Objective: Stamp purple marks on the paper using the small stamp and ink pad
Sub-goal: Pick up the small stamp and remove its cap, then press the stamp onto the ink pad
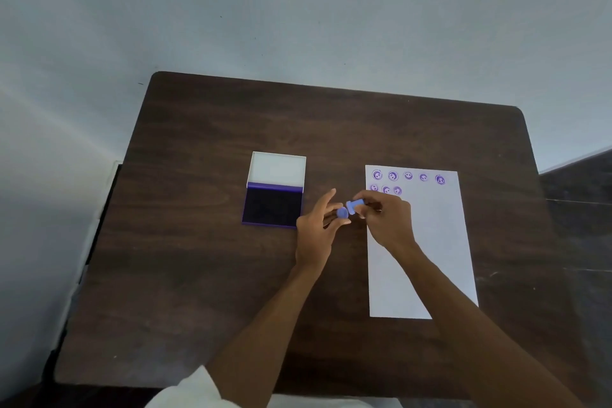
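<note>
A white sheet of paper [430, 248] lies on the right of the table and carries several purple smiley marks in two rows along its top. The open ink pad [272, 205], with dark purple ink and a raised white lid, sits at centre left. Between them, above the table, my right hand [387, 219] pinches the small blue-purple stamp [357, 203], held sideways. My left hand [318, 228] holds a round blue-purple cap [342, 213] right beside the stamp's end; whether cap and stamp touch is unclear.
The dark wooden table [198, 275] stands against a pale wall, with its rounded far edge close to it. A dark floor or surface [579, 209] shows at the right. A white sleeve [188, 391] sits at the bottom edge.
</note>
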`<state>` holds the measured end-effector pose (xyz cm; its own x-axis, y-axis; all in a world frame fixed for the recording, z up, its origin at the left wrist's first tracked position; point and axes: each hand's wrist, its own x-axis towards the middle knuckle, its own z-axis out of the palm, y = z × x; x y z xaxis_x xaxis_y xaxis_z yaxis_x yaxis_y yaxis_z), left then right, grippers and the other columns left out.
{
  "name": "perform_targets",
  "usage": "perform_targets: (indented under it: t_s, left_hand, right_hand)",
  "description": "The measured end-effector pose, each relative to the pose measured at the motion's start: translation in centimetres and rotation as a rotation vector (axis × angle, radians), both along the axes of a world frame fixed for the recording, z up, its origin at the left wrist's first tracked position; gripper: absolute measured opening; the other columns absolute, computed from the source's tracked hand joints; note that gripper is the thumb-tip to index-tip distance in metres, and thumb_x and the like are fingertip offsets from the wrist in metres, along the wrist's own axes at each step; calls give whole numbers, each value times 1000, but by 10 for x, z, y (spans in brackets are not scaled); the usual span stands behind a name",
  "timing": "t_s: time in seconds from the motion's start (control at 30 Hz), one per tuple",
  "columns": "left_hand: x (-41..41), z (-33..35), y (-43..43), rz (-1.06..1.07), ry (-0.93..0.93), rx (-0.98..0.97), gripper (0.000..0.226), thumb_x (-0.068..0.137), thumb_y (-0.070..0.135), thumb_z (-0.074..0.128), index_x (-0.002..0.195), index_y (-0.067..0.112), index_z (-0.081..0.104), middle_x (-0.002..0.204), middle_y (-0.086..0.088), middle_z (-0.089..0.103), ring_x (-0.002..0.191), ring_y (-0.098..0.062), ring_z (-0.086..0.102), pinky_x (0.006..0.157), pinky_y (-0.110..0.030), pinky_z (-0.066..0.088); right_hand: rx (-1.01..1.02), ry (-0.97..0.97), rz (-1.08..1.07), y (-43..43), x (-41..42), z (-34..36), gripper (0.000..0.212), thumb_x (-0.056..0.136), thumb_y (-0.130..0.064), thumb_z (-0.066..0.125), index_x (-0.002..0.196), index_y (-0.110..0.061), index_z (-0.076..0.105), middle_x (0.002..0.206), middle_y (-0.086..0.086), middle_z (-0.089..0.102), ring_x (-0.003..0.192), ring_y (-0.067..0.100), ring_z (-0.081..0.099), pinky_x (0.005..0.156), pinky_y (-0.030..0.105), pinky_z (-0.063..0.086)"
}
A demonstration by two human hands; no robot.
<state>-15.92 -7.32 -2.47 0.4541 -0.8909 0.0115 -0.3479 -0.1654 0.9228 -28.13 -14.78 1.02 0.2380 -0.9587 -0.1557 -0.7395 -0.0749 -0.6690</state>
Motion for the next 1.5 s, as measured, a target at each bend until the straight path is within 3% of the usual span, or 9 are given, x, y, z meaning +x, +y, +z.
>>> perform_targets:
  t_s: [0.23, 0.47, 0.7, 0.83, 1.0, 1.1, 1.2, 1.3, 1.5]
  left_hand:
    - [-5, -7, -4, 12, -77, -10, 53, 85, 12, 77, 133, 1, 58, 112, -12, 72, 99, -19, 69, 89, -11, 45]
    - [-15, -10, -2, -23, -206, -13, 55, 82, 13, 79, 131, -3, 59, 120, -17, 69, 107, -31, 67, 91, -34, 53]
    - [44, 6, 6, -280, -554, -302, 31, 90, 10, 70, 120, 1, 67, 112, -14, 71, 102, -23, 68, 90, -34, 56]
    - [113, 5, 31, -78, -665, -255, 35, 93, 20, 67, 125, 7, 64, 118, -11, 64, 106, -22, 58, 92, -36, 51]
    - [152, -14, 59, 62, -399, 160, 85, 80, 50, 76, 150, 23, 35, 145, -4, 40, 131, -17, 35, 101, -32, 36]
    - [151, -24, 62, 25, -314, 226, 103, 71, 62, 77, 153, 24, 27, 151, -2, 37, 136, -17, 30, 106, -35, 34]
    - [151, -28, 62, -17, -391, 210, 104, 68, 70, 71, 150, 18, 35, 147, -5, 44, 133, -21, 36, 106, -39, 39]
    - [154, -32, 63, -48, -457, 158, 100, 69, 69, 73, 146, 13, 43, 146, -6, 46, 130, -23, 40, 105, -42, 42]
    - [154, -35, 62, -41, -488, 104, 89, 71, 58, 80, 140, 8, 53, 143, -10, 51, 126, -25, 44, 102, -41, 44]
  right_hand:
    - [-15, -44, -65, 1, -7, 1, 15, 86, -11, 69, 101, -9, 71, 94, 5, 73, 80, 12, 62, 73, 6, 41]
    - [140, -202, -195, 16, -10, 13, 15, 89, -20, 66, 105, -19, 68, 96, -6, 70, 85, 10, 65, 81, 17, 49]
    - [386, -544, -264, 32, -6, 33, 23, 85, -28, 68, 108, -23, 69, 104, -2, 72, 93, 14, 69, 82, 25, 56]
    - [437, -639, -275, 39, 8, 36, 27, 79, -32, 69, 105, -23, 71, 102, -2, 74, 97, 17, 69, 84, 27, 56]
    - [220, -307, -100, 36, 49, 26, 19, 89, -26, 66, 107, -24, 69, 104, -7, 72, 93, 9, 65, 78, 15, 51]
    - [20, -137, 140, 27, 82, 18, 15, 88, -23, 66, 101, -17, 70, 97, 0, 72, 83, 10, 63, 75, 15, 47]
    - [-19, 106, 356, 16, 110, 4, 20, 86, -14, 69, 105, -12, 67, 104, 7, 68, 82, 14, 58, 76, 24, 48]
    - [-51, 284, 504, 9, 125, -7, 29, 81, -11, 71, 109, -15, 65, 107, 5, 63, 80, 10, 46, 74, 23, 39]
    - [-188, 351, 673, 11, 129, -13, 34, 74, -6, 73, 106, -11, 64, 105, 10, 61, 93, 24, 57, 71, 31, 46]
